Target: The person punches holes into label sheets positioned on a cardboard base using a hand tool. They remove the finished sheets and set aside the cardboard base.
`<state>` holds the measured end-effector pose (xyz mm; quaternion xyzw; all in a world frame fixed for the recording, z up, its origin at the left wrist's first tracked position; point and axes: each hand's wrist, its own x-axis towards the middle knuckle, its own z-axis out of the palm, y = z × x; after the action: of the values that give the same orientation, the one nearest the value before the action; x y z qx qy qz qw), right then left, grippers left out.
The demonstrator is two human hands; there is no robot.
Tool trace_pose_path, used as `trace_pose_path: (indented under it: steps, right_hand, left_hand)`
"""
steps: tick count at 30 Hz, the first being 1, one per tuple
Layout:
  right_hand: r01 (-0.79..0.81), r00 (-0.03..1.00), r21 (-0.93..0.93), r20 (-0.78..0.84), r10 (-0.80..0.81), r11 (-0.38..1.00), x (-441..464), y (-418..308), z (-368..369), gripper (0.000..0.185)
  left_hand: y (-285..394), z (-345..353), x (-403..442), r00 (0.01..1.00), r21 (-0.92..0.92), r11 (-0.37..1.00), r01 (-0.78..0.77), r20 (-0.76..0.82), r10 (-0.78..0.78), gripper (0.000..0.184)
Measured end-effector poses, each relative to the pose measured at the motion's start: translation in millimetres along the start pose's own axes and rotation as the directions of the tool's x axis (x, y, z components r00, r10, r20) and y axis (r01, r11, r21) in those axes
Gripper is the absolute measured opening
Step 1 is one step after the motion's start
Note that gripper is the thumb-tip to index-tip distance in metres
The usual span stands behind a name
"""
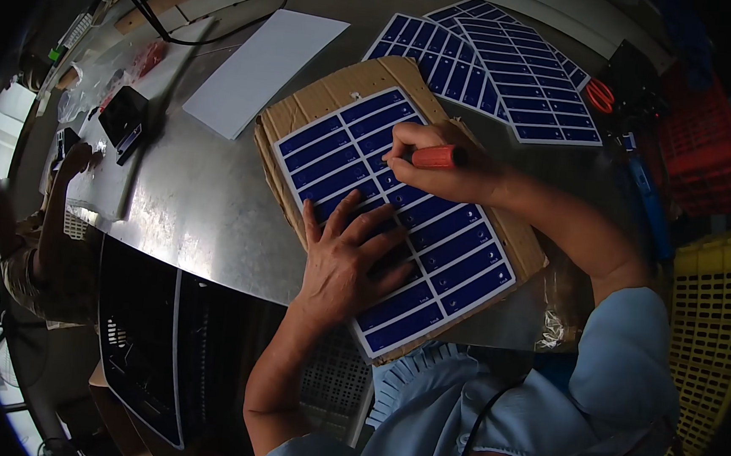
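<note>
A sheet of dark blue labels [466,250] with white borders lies on a piece of brown cardboard [341,89] on the metal table. Flat on the sheet's lower left half rests my left hand [342,264], fingers spread, holding nothing. My right hand [446,166] is closed around a tool with a thick red handle [437,156]. Its working end points left, at the sheet's middle seam between the label columns; my fingers hide most of it, so its kind cannot be made out. Small round marks show on several labels.
More blue label sheets [532,83] overlap at the back right, beside red-handled scissors [598,96]. White paper [262,72] lies at the back left. A black box-like item [124,118] stands near another person [51,240]. Red [702,141] and yellow crates [706,328] stand right.
</note>
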<state>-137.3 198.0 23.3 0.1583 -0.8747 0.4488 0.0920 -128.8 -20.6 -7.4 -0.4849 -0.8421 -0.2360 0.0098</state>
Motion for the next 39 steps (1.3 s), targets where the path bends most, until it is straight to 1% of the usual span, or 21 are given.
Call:
trace_pose_path:
  steps: [1, 2, 4, 5, 7, 9, 11, 12, 15, 19, 21, 25, 27, 28, 34, 36, 37, 39]
  right_hand:
    - [-0.008, 0.999, -0.041, 0.037, 0.010, 0.999, 2.3, -3.4, -0.1, 0.014]
    - [-0.012, 0.999, -0.041, 0.038, 0.013, 0.999, 5.4, -3.2, 1.2, 0.014]
    - [0.062, 0.997, -0.088, 0.058, -0.057, 0.994, 10.8, -2.4, 2.3, 0.011]
    - [0.063, 0.997, -0.091, 0.054, -0.058, 0.994, 10.2, -2.1, 2.4, 0.011]
    - [0.118, 0.988, -0.161, 0.115, -0.100, 0.980, 7.6, 0.4, 6.0, 0.014]
    - [0.124, 0.988, -0.142, 0.109, -0.109, 0.982, 3.8, 6.4, 5.4, 0.015]
    - [-0.002, 1.000, 0.014, 0.026, 0.002, 1.000, 3.3, 10.0, 3.1, 0.017]
    - [-0.036, 0.999, 0.021, 0.013, 0.036, 0.999, 1.4, 11.3, 3.9, 0.021]
    - [-0.063, 0.998, -0.005, -0.004, 0.063, 0.998, 2.0, 11.8, 5.4, 0.022]
    - [-0.054, 0.998, 0.024, -0.035, 0.054, 0.998, 3.1, 14.9, 6.6, 0.020]
    - [-0.001, 0.990, 0.085, -0.139, 0.013, 0.996, 4.2, 20.6, 8.4, 0.018]
    - [0.013, 0.989, 0.065, -0.148, -0.003, 0.998, 6.9, 19.2, 9.8, 0.016]
    - [-0.041, 0.990, 0.030, -0.130, 0.045, 0.999, 8.9, 13.4, 7.8, 0.017]
    - [-0.040, 0.990, 0.030, -0.132, 0.044, 0.999, 9.4, 13.9, 7.4, 0.017]
    - [0.023, 0.992, 0.065, -0.127, -0.014, 0.998, 15.0, 26.2, 8.5, 0.017]
    - [-0.008, 0.999, 0.006, -0.049, 0.008, 1.000, 17.1, 21.9, 2.7, 0.018]
    - [-0.009, 0.999, 0.008, -0.049, 0.009, 1.000, 19.0, 18.3, 0.3, 0.018]
    - [-0.004, 0.998, -0.016, 0.062, 0.005, 1.000, 24.7, 11.9, -3.8, 0.018]
  left_hand:
    - [-0.3, 0.1, -0.2, 1.000, -0.001, 1.000, -0.002, 0.000, 0.002, 0.039]
    - [-0.2, 0.5, 0.0, 1.000, -0.003, 1.000, -0.005, 0.000, 0.005, 0.038]
    - [1.0, 0.1, 0.1, 1.000, -0.003, 1.000, 0.000, 0.010, 0.000, 0.038]
    - [1.1, -1.1, 1.0, 1.000, 0.002, 1.000, 0.004, 0.017, -0.004, 0.038]
    - [0.9, -1.2, 0.8, 1.000, 0.006, 1.000, 0.002, 0.014, -0.002, 0.038]
    - [1.1, 0.5, -1.7, 1.000, 0.007, 1.000, 0.005, 0.015, -0.005, 0.038]
    - [-0.1, 0.7, -0.7, 1.000, 0.004, 1.000, -0.008, 0.002, 0.008, 0.039]
    - [-0.1, -0.2, 0.0, 1.000, 0.006, 1.000, -0.010, -0.002, 0.010, 0.039]
    - [0.1, -0.4, -1.4, 1.000, 0.000, 1.000, 0.003, 0.018, -0.003, 0.039]
    - [0.3, -0.3, 0.0, 1.000, 0.002, 1.000, -0.012, 0.002, 0.012, 0.038]
    - [0.6, -0.6, -0.1, 1.000, 0.006, 1.000, -0.009, 0.002, 0.009, 0.038]
    - [0.5, -0.1, -0.4, 1.000, 0.001, 1.000, -0.012, -0.005, 0.012, 0.038]
    - [0.3, -0.1, -0.3, 1.000, 0.001, 1.000, -0.014, -0.005, 0.014, 0.038]
    - [0.4, 0.0, -0.5, 1.000, 0.000, 1.000, -0.013, -0.006, 0.013, 0.037]
    - [0.5, -0.2, -0.1, 1.000, -0.001, 1.000, -0.010, -0.007, 0.010, 0.036]
    - [0.2, -0.1, -0.6, 1.000, -0.003, 1.000, -0.008, 0.000, 0.008, 0.036]
    - [0.5, -0.2, -0.5, 1.000, -0.004, 1.000, -0.009, -0.004, 0.009, 0.036]
    - [0.4, -0.8, 1.2, 1.000, -0.004, 1.000, -0.011, -0.011, 0.011, 0.037]
